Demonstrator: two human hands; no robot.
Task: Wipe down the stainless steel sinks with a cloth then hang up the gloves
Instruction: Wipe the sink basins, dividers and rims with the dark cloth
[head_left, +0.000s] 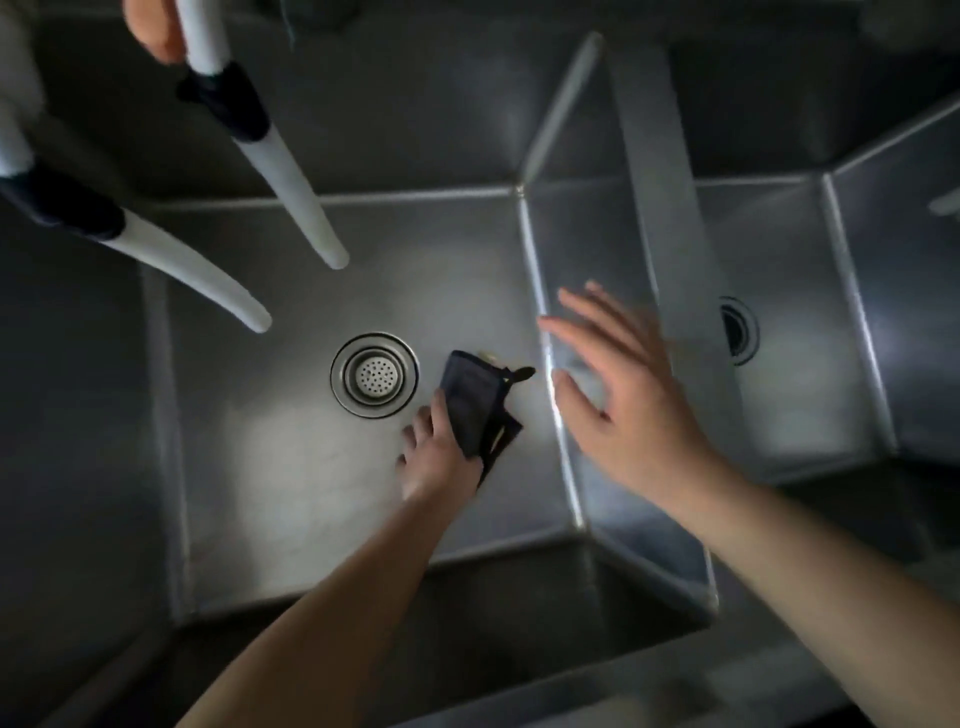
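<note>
left hand (434, 457) pinching dark cloth (475, 402) on sink (291, 457) floor | right hand (623, 400) spread, empty (blurred) | cloth soft, probably damp; bunch it mid-fold

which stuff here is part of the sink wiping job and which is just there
Part of the job: dark cloth in the left hand, near sink, far sink, open right hand.
Just there: two white hoses, drain strainer.
</note>
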